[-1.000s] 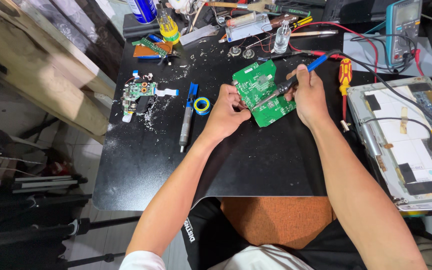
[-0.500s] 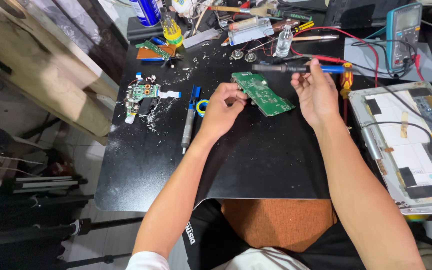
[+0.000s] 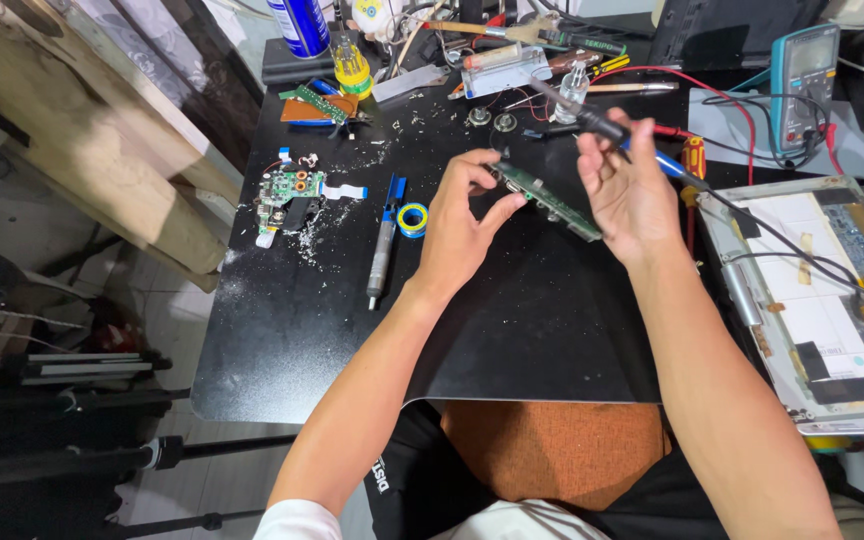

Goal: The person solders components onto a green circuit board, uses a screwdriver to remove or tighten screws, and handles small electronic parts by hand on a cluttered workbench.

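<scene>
Green circuit board (image 3: 550, 203), long & narrow as seen here, is tipped up on edge above the black table (image 3: 282, 330) at centre, showing mostly its thin side w/ small parts along it. Left hand (image 3: 459, 225) pinches its near end, thumb & fingers closed on the edge. Right hand (image 3: 632, 190) at 3 o'clock of the board, fingers curled shut round a soldering iron (image 3: 602, 128), dark handle, tip pointing to 10 o'clock. Yellow-blue tape roll (image 3: 413, 219) & grey desoldering pump (image 3: 382, 250) lie at 9 o'clock of the left hand. Multimeter (image 3: 802, 85) at 2 o'clock. Opened screen panel (image 3: 832, 300) at the right edge.
</scene>
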